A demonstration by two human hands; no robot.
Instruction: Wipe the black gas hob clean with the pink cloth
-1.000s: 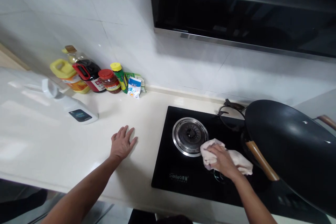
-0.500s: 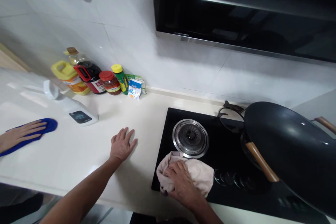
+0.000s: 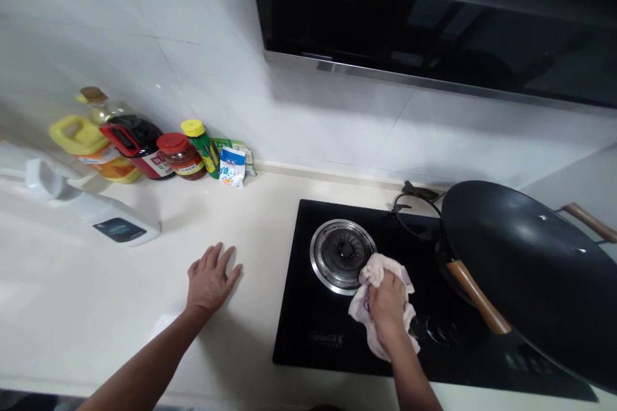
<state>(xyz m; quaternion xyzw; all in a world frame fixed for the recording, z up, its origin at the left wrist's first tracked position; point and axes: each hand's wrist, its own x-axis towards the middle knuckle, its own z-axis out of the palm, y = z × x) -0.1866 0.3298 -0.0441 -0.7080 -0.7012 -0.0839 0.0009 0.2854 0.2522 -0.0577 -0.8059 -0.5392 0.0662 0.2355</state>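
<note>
My right hand point(image 3: 388, 302) presses a pale pink cloth point(image 3: 380, 334) onto the black glass cooktop point(image 3: 308, 308), its fingers curled into the fabric. The cloth is bunched up and touches the lower right edge of the round metal burner point(image 3: 343, 255). My left hand point(image 3: 210, 279) rests palm down on the white countertop point(image 3: 260, 270), fingers spread, holding nothing. It lies to the left of the cooktop. A large black wok point(image 3: 520, 270) with wooden handles sits over the right side of the cooktop.
A white spray bottle point(image 3: 116, 218) stands on the left counter. Along the wall are a yellow jug point(image 3: 91, 148), a dark sauce jug point(image 3: 139, 144), a red-lidded jar point(image 3: 182, 157), a green container point(image 3: 205, 151) and a small packet point(image 3: 232, 167). A black range hood point(image 3: 434, 19) hangs above.
My right hand has slid the cloth rightward across the cooktop, bunching it more. My view has turned right, so another person's hand on a blue cloth at left is out of sight.
</note>
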